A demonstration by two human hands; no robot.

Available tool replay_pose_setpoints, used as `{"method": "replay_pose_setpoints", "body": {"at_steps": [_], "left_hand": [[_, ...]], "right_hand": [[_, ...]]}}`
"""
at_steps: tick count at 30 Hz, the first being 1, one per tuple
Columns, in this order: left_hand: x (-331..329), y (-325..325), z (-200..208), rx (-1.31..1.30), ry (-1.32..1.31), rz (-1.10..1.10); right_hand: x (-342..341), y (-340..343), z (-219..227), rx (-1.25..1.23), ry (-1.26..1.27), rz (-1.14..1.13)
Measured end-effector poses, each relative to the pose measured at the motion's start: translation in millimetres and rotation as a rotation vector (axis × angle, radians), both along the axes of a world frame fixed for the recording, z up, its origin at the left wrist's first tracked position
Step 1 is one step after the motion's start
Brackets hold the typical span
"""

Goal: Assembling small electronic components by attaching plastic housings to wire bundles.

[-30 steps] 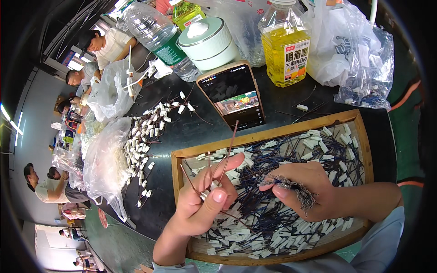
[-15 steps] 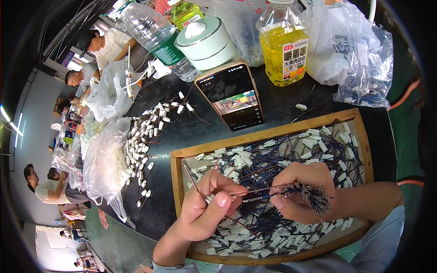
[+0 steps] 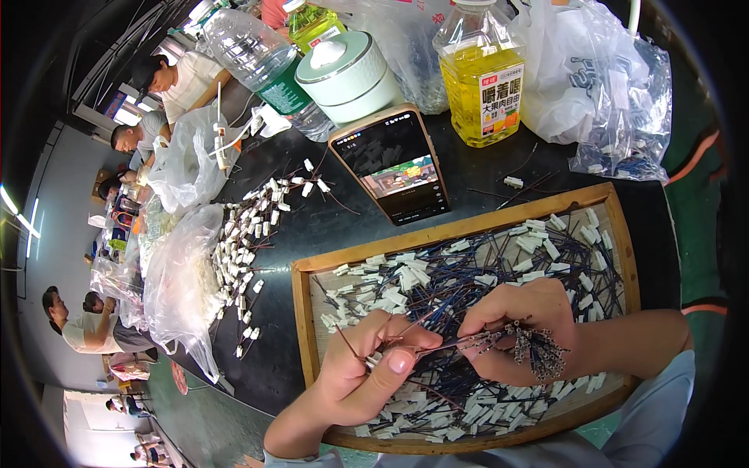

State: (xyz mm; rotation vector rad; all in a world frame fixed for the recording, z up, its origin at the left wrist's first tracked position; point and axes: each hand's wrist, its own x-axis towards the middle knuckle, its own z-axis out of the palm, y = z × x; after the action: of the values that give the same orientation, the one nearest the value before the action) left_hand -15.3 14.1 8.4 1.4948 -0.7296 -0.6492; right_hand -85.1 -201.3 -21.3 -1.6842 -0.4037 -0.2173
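My left hand [image 3: 360, 376] is closed on several thin brown wires [image 3: 349, 343], with a small white connector partly showing between the fingers. Just to its right, my right hand [image 3: 527, 316] grips a bundle of terminal wires [image 3: 544, 357], whose crimped metal ends fan out below the fist. Thin wire strands span the small gap between the two hands. Both hands hover over a wood-framed tray [image 3: 303, 318], which holds many dark blue and brown wires with white connectors [image 3: 488, 412]. Fingers hide part of what each hand holds.
Beyond the tray a phone [image 3: 394, 168] leans on a pale green lidded container [image 3: 349, 82]. A yellow drink bottle [image 3: 482, 86] and plastic bags [image 3: 577, 70] stand behind. More white-ended wires [image 3: 253, 226] lie left, beside a clear bag [image 3: 183, 273]. Other people sit far left.
My left hand has shifted right, its thumb and fingertips now closer to my right hand. The wire bundle has turned slightly in my right hand, which stays nearly in place.
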Motion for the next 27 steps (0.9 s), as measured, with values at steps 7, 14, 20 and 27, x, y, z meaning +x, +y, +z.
{"method": "replay_pose_setpoints", "body": {"at_steps": [7, 14, 20, 27], "left_hand": [[1.9, 4.1, -2.3, 0.033, 0.007, -0.003], [0.7, 5.7, -3.9, 0.057, -0.093, -0.032], [-5.2, 0.9, -1.4, 0.026, -0.081, -0.001], [-0.9, -0.4, 0.6, 0.092, -0.199, -0.096]], "right_hand": [[-0.5, -0.2, 2.3, 0.002, -0.037, -0.07], [1.6, 2.5, 1.1, 0.034, -0.025, -0.053], [2.9, 2.6, 3.6, 0.09, 0.012, -0.032], [4.6, 0.5, -3.6, 0.071, -0.027, 0.112]]}}
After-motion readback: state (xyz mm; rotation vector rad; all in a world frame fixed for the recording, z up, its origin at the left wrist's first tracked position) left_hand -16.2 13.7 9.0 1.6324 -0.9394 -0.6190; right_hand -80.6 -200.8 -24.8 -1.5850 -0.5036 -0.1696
